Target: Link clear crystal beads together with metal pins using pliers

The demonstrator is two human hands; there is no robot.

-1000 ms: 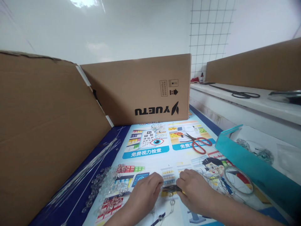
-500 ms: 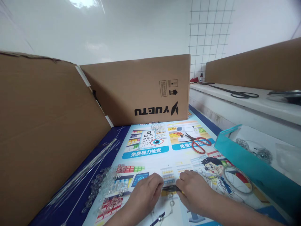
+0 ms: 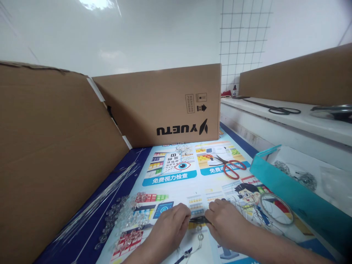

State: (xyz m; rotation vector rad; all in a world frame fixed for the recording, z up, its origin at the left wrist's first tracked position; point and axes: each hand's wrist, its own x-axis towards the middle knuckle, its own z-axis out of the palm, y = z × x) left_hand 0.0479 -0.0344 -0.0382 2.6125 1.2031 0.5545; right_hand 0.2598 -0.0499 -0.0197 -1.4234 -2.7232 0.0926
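Note:
Near the front of the table, my right hand [image 3: 225, 222] is closed around a pair of pliers [image 3: 200, 219], whose dark jaws point left. My left hand [image 3: 174, 223] is pinched right at the jaw tips. A thin wire strung with clear beads [image 3: 200, 237] hangs just below the jaws and runs down toward the front edge; its upper end seems to be between my left fingers and the pliers, though they cover it. To the left of my left hand lies a spread of loose clear beads [image 3: 129, 216].
Straight wires [image 3: 101, 201] lie along the left. Red-handled scissors [image 3: 232, 168] rest beyond my hands. At right are a wire coil [image 3: 276, 208] and a teal box [image 3: 291, 187] with wire bundles. Cardboard panels [image 3: 143, 106] wall off the left and back.
Almost nothing differs. The view has shifted very slightly, and both hands keep their hold at the pliers' jaws.

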